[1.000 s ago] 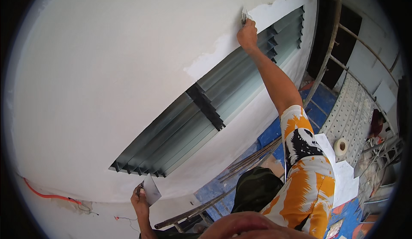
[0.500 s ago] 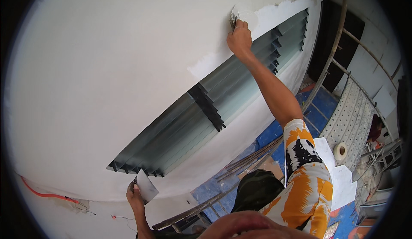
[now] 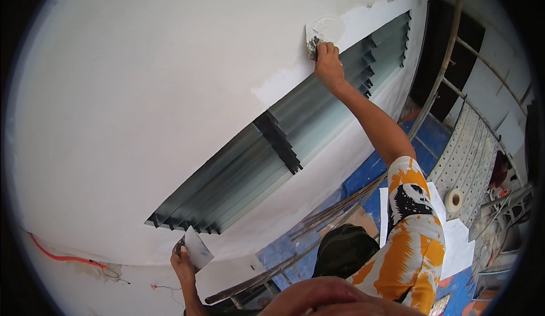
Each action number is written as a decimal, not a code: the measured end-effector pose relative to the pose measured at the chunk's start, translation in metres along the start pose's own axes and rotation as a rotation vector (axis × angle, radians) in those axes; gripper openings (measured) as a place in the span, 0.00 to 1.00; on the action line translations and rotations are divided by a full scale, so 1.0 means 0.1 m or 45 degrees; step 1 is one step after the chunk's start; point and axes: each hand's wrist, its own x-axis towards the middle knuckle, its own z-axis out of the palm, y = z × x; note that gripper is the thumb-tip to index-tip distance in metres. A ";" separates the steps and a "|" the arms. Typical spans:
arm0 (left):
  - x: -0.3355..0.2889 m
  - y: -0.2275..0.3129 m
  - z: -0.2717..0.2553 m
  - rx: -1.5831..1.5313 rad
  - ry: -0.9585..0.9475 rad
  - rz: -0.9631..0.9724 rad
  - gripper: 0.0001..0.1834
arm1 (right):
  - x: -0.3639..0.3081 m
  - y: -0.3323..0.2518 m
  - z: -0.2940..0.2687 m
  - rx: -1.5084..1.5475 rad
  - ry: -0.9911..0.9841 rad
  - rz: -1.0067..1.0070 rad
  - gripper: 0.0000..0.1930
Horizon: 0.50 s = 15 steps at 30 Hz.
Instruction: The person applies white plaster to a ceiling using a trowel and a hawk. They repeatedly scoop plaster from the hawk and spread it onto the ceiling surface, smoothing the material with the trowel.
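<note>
High on the pale wall (image 3: 142, 106), my right hand (image 3: 329, 66) is closed round a putty knife (image 3: 312, 41) whose blade, smeared with filler, lies against the surface. A patch of wet-looking putty (image 3: 330, 26) shows beside the blade, just above the louvred window (image 3: 233, 182). Brighter white filler (image 3: 278, 86) runs along the window's upper edge. At the lower left my left hand (image 3: 183, 264) grips a second flat metal blade (image 3: 198, 251), held up near the window's lower corner. Its handle is mostly hidden by my fingers.
Scaffold poles (image 3: 445, 60) and a perforated metal platform (image 3: 462, 146) stand at the right. A tape roll (image 3: 454, 200) lies by white sheets (image 3: 457, 248), above blue floor covering (image 3: 357, 174). An orange conduit (image 3: 62, 255) with loose wires hangs at the lower left.
My right hand has moved slightly down and right, and its putty knife has turned so more of the blade's face shows. My left hand keeps nearly the same place, still holding its blade.
</note>
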 end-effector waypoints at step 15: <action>0.05 0.03 0.14 -0.012 -0.030 0.013 0.22 | -0.08 -0.89 -0.27 0.164 -0.109 0.184 0.26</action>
